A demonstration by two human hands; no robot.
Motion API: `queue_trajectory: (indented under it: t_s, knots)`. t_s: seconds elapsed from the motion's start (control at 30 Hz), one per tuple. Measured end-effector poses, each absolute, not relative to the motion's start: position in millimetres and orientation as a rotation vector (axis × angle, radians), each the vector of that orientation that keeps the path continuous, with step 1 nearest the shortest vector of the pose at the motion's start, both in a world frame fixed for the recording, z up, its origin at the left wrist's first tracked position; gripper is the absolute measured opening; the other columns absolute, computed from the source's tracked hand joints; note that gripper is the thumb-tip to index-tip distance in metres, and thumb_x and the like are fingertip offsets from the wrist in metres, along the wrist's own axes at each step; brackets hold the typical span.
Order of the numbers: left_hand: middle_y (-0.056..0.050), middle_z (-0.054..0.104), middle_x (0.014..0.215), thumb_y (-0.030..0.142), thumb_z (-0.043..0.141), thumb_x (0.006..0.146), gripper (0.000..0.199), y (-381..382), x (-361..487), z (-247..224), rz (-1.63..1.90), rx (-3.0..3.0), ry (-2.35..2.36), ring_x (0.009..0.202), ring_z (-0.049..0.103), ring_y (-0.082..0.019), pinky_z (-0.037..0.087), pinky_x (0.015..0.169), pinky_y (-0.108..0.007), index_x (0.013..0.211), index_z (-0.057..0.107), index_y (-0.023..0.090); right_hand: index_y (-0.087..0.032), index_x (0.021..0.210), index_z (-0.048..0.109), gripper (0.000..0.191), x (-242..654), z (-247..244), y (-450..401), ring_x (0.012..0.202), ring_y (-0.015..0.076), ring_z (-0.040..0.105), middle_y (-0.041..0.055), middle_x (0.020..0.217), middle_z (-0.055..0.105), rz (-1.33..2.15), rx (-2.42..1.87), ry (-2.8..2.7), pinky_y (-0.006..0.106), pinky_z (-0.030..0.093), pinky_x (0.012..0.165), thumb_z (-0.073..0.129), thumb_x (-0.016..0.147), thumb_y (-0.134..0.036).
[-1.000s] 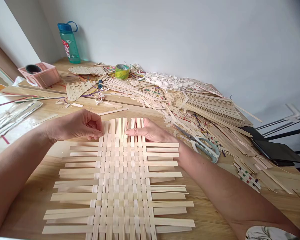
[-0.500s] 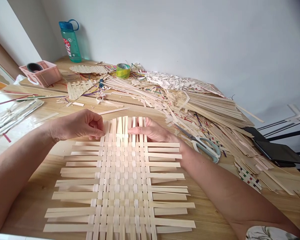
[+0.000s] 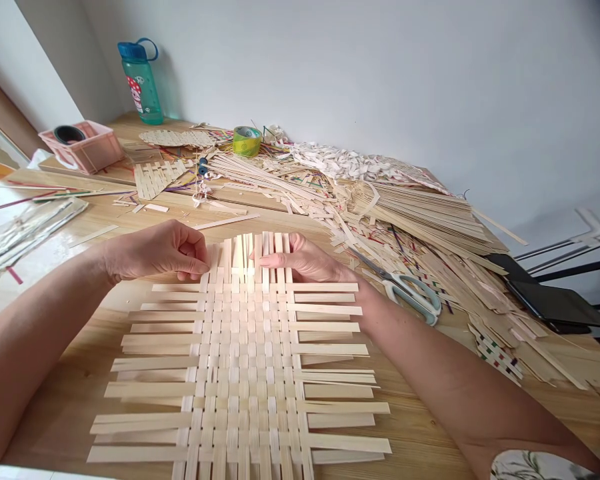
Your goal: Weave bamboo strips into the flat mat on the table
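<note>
A flat woven mat of pale bamboo strips (image 3: pixel 245 360) lies on the wooden table (image 3: pixel 405 433), with loose strip ends sticking out on all sides. Its far-edge upright strips (image 3: pixel 240 252) stand between my hands. My left hand (image 3: pixel 163 252) is curled, its fingertips touching the left side of these strips. Whether it pinches one is hidden. My right hand (image 3: pixel 300 260) lies over the strips' right side with its fingers extended and together.
Scissors (image 3: pixel 410 299) lie right of the mat. Strip bundles (image 3: pixel 425 217) and scraps cover the far table. There are a water bottle (image 3: pixel 141 83), tape roll (image 3: pixel 247 141), pink basket (image 3: pixel 83 148), and dark tablet (image 3: pixel 555 303).
The view has shifted slightly. Both hands stay at the mat's far edge, and my right fingers have moved only a little over the strips.
</note>
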State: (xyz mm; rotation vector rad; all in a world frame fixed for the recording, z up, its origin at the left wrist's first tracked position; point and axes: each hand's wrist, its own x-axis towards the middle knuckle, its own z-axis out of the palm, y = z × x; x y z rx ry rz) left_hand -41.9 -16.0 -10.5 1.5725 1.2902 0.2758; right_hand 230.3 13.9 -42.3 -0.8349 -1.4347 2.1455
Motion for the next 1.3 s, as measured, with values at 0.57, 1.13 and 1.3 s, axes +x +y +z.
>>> queue_trajectory:
  t_s: [0.57, 1.13, 1.3]
  knots:
    - [0.000, 0.062, 0.066, 0.033, 0.071, 0.071, 0.020, -16, -44, -6, 0.242, 1.546, 1.273, 0.065, 0.056, -0.012, 0.043, 0.060, -0.022, 0.070, 0.065, 0.014, -0.016, 0.116, 0.071, 0.040, 237, -55, 24, 0.081, 0.0164, 0.068, 0.0072, 0.100, 0.072, 2.188, -0.756, -1.541, 0.031, 0.056, 0.077, 0.078, 0.079, -0.031]
    - [0.000, 0.066, 0.069, 0.035, 0.074, 0.074, 0.024, -11, -51, -7, 0.356, 1.535, 1.159, 0.062, 0.058, -0.010, 0.049, 0.060, -0.021, 0.084, 0.069, 0.014, -0.016, 0.096, 0.075, 0.027, 233, -55, 24, 0.070, 0.0154, 0.070, 0.0034, 0.083, 0.075, 2.224, -0.755, -1.327, 0.028, 0.059, 0.066, 0.083, 0.071, -0.023]
    - [-0.001, 0.063, 0.066, 0.039, 0.074, 0.073, 0.026, -9, -65, -3, 0.322, 1.590, 1.282, 0.060, 0.057, -0.012, 0.046, 0.054, -0.020, 0.080, 0.071, 0.014, -0.017, 0.094, 0.076, 0.023, 234, -55, 26, 0.071, 0.0153, 0.069, 0.0026, 0.083, 0.075, 2.217, -0.726, -1.283, 0.027, 0.059, 0.066, 0.081, 0.071, -0.019]
